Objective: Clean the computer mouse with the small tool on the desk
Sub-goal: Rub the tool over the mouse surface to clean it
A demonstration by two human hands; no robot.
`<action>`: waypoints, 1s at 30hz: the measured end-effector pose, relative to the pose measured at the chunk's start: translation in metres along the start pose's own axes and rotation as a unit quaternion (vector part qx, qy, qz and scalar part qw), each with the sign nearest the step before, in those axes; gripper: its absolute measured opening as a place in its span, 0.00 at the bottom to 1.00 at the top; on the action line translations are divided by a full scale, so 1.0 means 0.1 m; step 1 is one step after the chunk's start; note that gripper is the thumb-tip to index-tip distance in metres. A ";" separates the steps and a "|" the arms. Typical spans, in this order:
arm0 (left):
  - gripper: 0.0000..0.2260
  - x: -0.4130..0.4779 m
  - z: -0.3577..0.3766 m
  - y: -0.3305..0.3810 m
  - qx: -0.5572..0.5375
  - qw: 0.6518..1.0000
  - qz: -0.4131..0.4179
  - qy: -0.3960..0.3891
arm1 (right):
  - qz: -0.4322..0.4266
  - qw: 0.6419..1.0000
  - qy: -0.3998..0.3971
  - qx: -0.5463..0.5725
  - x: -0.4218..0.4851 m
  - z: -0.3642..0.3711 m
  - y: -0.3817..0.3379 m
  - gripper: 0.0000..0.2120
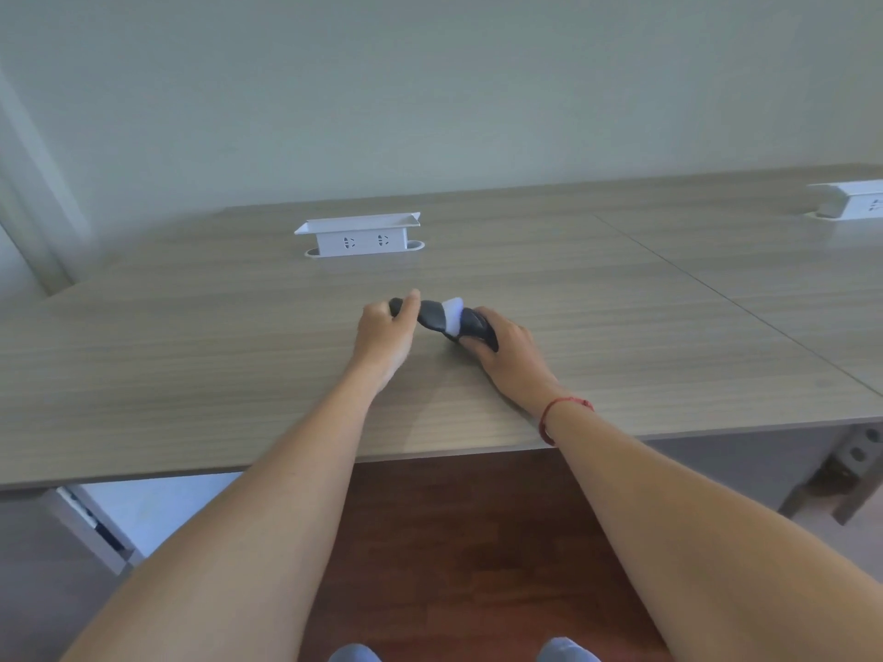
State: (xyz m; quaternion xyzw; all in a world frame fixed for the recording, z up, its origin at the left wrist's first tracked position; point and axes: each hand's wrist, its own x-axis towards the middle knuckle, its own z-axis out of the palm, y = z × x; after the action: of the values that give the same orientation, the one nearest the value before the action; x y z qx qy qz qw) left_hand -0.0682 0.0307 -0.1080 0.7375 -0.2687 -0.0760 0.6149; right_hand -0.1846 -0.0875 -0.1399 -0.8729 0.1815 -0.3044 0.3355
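Observation:
A black computer mouse (479, 326) sits on the wooden desk (239, 355) near its middle. My right hand (509, 358) grips the mouse from the right side. My left hand (386, 334) is closed around the dark handle of a small brush (428, 314). The brush's white bristles (452, 317) lie against the left end of the mouse. Part of the mouse is hidden under my right fingers.
A white raised socket box (359, 235) stands on the desk behind the hands, and another (848, 199) at the far right. A seam (726, 298) runs diagonally between two desk panels. The desk's front edge (430, 453) lies close below my wrists.

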 end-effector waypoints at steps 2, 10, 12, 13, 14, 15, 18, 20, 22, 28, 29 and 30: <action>0.20 0.02 0.01 0.03 -0.014 0.999 -0.007 0.043 | -0.002 1.000 0.001 0.006 0.00 -0.01 0.00 0.12; 0.22 -0.03 0.13 0.08 0.038 0.997 -0.012 0.073 | 0.004 1.000 -0.006 0.025 0.00 -0.01 0.04 0.15; 0.22 0.01 0.07 0.10 0.015 0.997 -0.001 0.071 | 0.004 0.999 -0.005 0.038 0.00 -0.02 0.04 0.16; 0.22 0.01 0.06 0.13 -0.018 0.999 0.001 0.031 | 0.008 0.999 -0.004 0.046 0.01 -0.03 0.04 0.17; 0.21 0.00 0.07 0.16 -0.040 0.999 0.002 -0.015 | 0.014 0.998 -0.005 0.055 0.01 -0.02 0.04 0.17; 0.21 -0.02 0.08 0.18 -0.034 0.998 0.005 -0.048 | 0.020 0.998 -0.006 0.062 0.02 -0.02 0.04 0.18; 0.22 -0.04 0.11 0.15 0.101 0.994 0.029 -0.008 | 0.029 0.998 0.001 0.056 0.01 -0.03 0.05 0.17; 0.22 -0.03 0.06 0.16 0.175 0.980 0.036 0.090 | 0.021 0.999 0.005 0.050 0.01 -0.02 0.05 0.16; 0.22 0.00 0.04 0.19 0.144 0.985 0.062 0.074 | 0.018 0.999 0.007 0.048 0.01 -0.02 0.04 0.16; 0.21 -0.06 0.26 0.27 0.101 0.992 0.050 -0.064 | 0.076 0.993 0.009 0.087 0.03 -0.01 0.08 0.21; 0.21 -0.05 0.25 0.26 0.151 0.987 0.061 -0.020 | 0.081 0.993 0.011 0.085 0.03 0.00 0.09 0.24; 0.22 -0.03 0.23 0.26 0.190 0.979 0.066 0.034 | 0.084 0.994 0.012 0.074 0.03 0.00 0.09 0.27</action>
State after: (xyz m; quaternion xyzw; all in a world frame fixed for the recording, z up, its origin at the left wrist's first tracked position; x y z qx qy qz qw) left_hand -0.0883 0.0096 -0.0896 0.8234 -0.3057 0.0421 0.4761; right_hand -0.1839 -0.0957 -0.1452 -0.8236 0.2346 -0.2981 0.4216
